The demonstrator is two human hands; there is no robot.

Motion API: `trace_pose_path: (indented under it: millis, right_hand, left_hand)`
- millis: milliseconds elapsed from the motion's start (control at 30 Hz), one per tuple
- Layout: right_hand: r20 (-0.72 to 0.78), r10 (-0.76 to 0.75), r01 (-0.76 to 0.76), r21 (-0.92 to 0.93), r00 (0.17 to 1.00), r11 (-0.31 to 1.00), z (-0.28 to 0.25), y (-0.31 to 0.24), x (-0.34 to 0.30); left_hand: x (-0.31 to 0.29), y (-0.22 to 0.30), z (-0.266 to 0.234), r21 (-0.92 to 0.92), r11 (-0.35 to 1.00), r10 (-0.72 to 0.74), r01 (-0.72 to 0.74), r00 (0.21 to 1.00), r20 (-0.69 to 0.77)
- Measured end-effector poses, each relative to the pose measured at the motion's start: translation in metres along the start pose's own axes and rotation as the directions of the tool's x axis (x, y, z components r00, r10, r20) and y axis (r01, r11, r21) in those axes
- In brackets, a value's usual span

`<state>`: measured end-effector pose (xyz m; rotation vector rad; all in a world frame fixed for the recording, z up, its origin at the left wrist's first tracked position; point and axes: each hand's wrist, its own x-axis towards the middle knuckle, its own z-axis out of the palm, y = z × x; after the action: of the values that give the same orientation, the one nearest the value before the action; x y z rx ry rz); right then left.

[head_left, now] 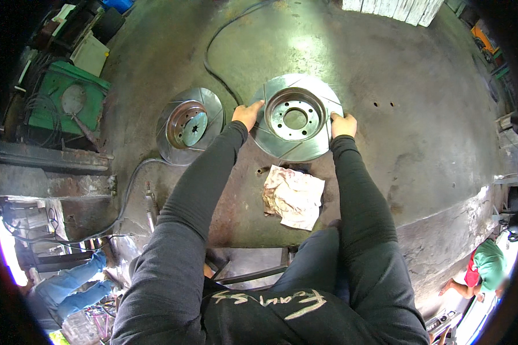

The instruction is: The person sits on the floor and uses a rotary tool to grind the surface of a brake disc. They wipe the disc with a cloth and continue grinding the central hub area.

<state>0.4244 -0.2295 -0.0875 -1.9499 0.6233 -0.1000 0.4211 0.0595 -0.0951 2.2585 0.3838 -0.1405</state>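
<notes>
A large slotted brake disc [312, 118] lies on the dark worktop in front of me, its hub side facing up. My left hand [247, 115] grips its left rim, fingers closed, and my right hand [343, 125] grips the right rim the same way. The fingers under the edge are partly hidden. To the left, beside my left forearm, lies a second brake disc [177, 119] with a browned hub. Inside that hub rests a shiny round plate [197, 133] with a star-shaped hole. A stained, crumpled cloth [294, 195] lies just nearer to me than the large disc.
A black cable [210, 63] snakes across the worktop [426, 144] behind the discs. A slim metal tool [150, 207] lies left of my arm. Green equipment [69, 100] stands far left. White slats [391, 8] edge the back. People stand at lower left [75, 287] and lower right [489, 261].
</notes>
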Motion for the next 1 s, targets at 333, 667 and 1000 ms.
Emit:
trace_pose_path:
  millis: [333, 667, 1000]
  right_hand:
    - [0.002, -0.158, 0.152, -0.283, 0.987, 0.947, -0.006, 0.012, 0.015]
    - [0.479, -0.331, 0.113, 0.428, 0.813, 0.897, 0.059, -0.088, -0.092]
    - [0.489, -0.419, 0.522, -0.089, 0.765, 0.848, 0.185, -0.106, -0.168]
  left_hand:
    - [-0.031, 0.037, -0.037, -0.048, 0.992, -0.117, 0.12, 0.991, 0.069]
    - [-0.081, -0.103, -0.224, 0.039, 0.987, -0.108, 0.156, 0.823, -0.557]
    - [-0.094, -0.154, -0.243, 0.164, 0.949, -0.175, 0.27, 0.881, -0.44]
